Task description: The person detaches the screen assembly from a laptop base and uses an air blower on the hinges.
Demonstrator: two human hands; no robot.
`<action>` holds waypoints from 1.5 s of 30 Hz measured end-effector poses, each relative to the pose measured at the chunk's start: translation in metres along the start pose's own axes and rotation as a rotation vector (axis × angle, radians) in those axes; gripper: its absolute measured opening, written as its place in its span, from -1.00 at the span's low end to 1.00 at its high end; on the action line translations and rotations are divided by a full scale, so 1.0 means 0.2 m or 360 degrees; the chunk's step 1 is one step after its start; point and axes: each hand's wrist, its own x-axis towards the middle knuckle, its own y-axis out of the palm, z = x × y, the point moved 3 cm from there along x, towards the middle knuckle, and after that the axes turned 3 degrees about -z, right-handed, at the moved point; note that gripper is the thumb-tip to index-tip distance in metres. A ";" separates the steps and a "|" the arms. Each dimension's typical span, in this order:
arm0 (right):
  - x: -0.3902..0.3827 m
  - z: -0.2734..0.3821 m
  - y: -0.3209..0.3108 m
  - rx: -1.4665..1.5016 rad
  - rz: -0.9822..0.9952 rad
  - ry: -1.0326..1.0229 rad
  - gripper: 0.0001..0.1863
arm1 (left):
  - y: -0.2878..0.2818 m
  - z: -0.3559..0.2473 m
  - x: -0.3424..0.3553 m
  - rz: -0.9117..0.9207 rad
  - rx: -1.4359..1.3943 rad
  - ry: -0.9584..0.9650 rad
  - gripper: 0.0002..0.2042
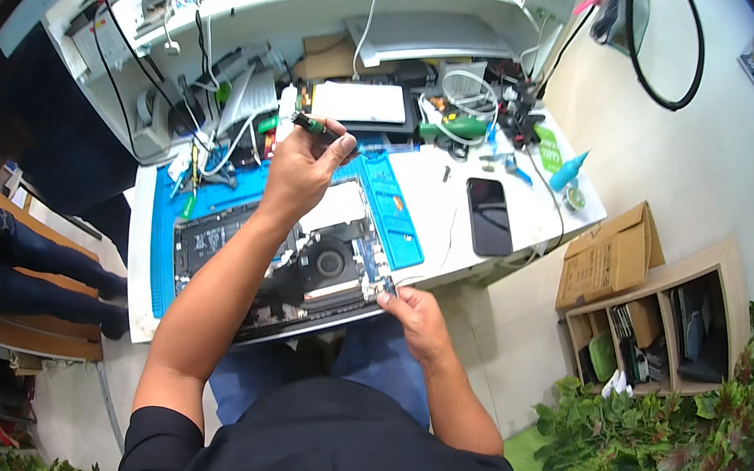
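Note:
An opened laptop [329, 263] lies on a blue repair mat [387, 199], its fan, boards and battery exposed. Raised over its far edge, my left hand [305, 164] is closed around a screwdriver [308, 123] with a green and dark handle. The screwdriver is held well above the laptop's parts. At the laptop's near right corner, my right hand [420, 319] pinches with thumb and finger by a small board. Whatever sits between those fingertips is too small to make out. My left forearm hides part of the laptop's middle.
A black phone [489, 217] lies on the white table right of the mat. Cables, tools and a blue bottle [568, 170] crowd the back. An open cardboard box [612, 257] stands on a wooden shelf [661, 321] at right. Another person's legs [38, 277] show at left.

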 end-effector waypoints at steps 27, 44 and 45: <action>0.03 -0.07 -0.03 0.0070 0.0037 0.0057 -0.79 | 0.12 0.36 0.31 0.0216 0.0924 -0.0306 -0.50; -0.05 0.05 0.03 0.0003 0.0031 0.0036 -0.76 | -1.07 -0.47 -0.34 0.0260 0.1724 -0.0569 -0.66; -0.07 0.06 0.05 0.0005 0.0025 0.0062 -0.78 | -1.21 -0.44 -0.37 0.0274 0.1866 -0.0768 -0.66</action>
